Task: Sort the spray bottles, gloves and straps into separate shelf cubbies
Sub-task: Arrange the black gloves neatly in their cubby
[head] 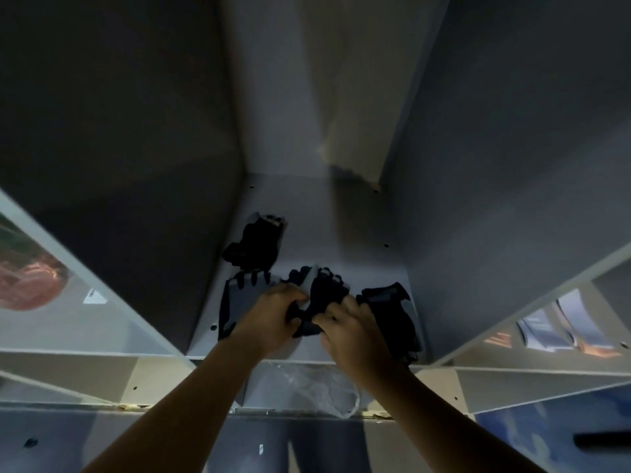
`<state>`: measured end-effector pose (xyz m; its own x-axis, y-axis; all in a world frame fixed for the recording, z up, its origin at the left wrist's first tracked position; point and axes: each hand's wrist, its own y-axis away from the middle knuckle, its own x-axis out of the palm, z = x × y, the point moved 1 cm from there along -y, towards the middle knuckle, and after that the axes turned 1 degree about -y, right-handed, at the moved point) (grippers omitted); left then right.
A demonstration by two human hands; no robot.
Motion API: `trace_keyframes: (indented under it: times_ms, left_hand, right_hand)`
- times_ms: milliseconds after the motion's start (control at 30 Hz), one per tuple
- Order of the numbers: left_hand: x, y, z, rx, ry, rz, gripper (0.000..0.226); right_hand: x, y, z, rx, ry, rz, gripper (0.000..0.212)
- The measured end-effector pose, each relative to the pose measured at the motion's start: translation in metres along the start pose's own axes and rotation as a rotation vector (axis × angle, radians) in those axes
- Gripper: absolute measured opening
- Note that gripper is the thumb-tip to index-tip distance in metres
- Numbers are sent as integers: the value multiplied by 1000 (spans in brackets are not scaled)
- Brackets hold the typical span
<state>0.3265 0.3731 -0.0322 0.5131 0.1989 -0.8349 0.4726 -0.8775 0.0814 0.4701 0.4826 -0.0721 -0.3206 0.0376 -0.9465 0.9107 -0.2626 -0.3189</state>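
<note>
Two bare forearms reaching up from the bottom edge into a dim white shelf cubby [341, 233]. Left hand [273, 315] and right hand [355, 332] side by side above the cubby floor, both on one dark fingerless glove with a pale grey strip [321, 295]. Fingers [293, 298] of the left hand curled round the glove's left side; right-hand fingers [324, 317] curled into its lower edge, pinching the fabric. Glove fingertips pointing toward the back wall.

To the left, touching the left wrist, a flat black-and-grey glove [235, 302] lying palm-up against the left wall. Behind it, further into the cubby, a crumpled black glove [256, 244], also close to the left wall. To the right, partly hidden under the right hand, another black glove with grey patches [392, 308] lying along the right wall. All four gloves inside the same middle cubby.

Below the cubby floor, in the compartment underneath, a crinkled clear plastic bag [317, 387] between the two forearms. In the left neighbouring cubby, a blurred reddish-orange bundle [30, 281] and a small white tag [94, 297]. In the right neighbouring cubby, pale blue-white packets [560, 329] standing on edge, too blurred to identify.
</note>
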Motion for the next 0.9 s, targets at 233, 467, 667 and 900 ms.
trace_keyframes:
  times_ms: [233,467,667,900]
  left_hand:
    - [1,-5,-6,108,-2,-72,46]
    - [17,-2,-13,71,-173,71,47]
    - [20,-7,-27,67,-296,85,39]
    - [32,-25,-69,6,26,-59,28]
  right_hand:
    - [-22,10,-17,161,-235,99,39]
    - [-43,50,-61,347,-10,208,52]
    - [-24,54,-54,439,-99,197,36]
    - [-40,16,-61,519,-213,-2,45]
